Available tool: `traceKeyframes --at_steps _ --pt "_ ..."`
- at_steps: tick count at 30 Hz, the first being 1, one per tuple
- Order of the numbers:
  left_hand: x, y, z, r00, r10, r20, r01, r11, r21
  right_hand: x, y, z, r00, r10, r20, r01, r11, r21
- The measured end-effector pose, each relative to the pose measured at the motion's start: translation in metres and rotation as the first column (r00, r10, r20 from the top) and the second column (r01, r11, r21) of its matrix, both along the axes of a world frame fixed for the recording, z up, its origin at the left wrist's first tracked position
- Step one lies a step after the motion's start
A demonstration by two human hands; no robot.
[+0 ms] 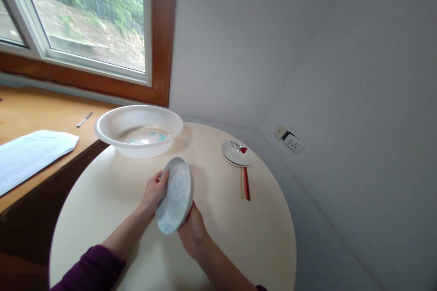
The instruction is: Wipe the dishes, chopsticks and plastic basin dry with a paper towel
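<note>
A white bowl (pixel 177 193) with a faint bluish pattern is held tilted above the round table, its inside facing left and towards me. My left hand (pixel 155 193) grips its left rim, the thumb on the inner side. Under the lower right of the bowl, my right hand (pixel 194 229) holds it from outside, with most of its fingers hidden behind. Just beyond the hands stands a wide translucent white basin (pixel 143 150), light-blue patches showing at its bottom.
White plates (pixel 237 153), the top one bearing a red and black design, lie stacked on the table's (pixel 259 236) right side. Several chopsticks (pixel 246 184) stick out from beside them. On the wooden desk (pixel 44 100) at left are papers (pixel 34 154) and a pen (pixel 84 119). Walls border the table's far right.
</note>
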State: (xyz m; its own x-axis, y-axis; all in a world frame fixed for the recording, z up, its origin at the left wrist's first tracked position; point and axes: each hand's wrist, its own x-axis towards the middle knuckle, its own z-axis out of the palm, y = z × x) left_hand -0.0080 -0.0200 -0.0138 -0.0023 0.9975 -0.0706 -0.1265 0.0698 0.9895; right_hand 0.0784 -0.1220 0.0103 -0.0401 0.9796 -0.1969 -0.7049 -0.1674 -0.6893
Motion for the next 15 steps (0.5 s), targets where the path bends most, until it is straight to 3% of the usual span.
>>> traceKeyframes --at_steps 5,8,12,15 --pt "0.001 0.003 -0.007 0.999 -0.044 0.016 0.045 0.999 -0.014 0.014 -0.02 0.009 0.999 -0.009 -0.047 0.007 0.999 -0.034" --pt "0.0 0.004 -0.009 0.998 -0.051 0.039 0.053 0.998 -0.038 0.023 -0.025 0.013 0.99 -0.141 0.004 0.141 0.988 -0.06" --pt "-0.001 0.006 -0.01 0.995 -0.056 0.079 0.062 0.995 -0.075 0.035 -0.021 0.013 0.927 -0.36 0.099 0.37 0.923 -0.104" --pt "-0.001 0.006 -0.01 0.99 -0.073 0.119 0.085 0.991 -0.101 0.044 -0.015 0.009 0.897 -0.43 0.108 0.442 0.882 -0.163"
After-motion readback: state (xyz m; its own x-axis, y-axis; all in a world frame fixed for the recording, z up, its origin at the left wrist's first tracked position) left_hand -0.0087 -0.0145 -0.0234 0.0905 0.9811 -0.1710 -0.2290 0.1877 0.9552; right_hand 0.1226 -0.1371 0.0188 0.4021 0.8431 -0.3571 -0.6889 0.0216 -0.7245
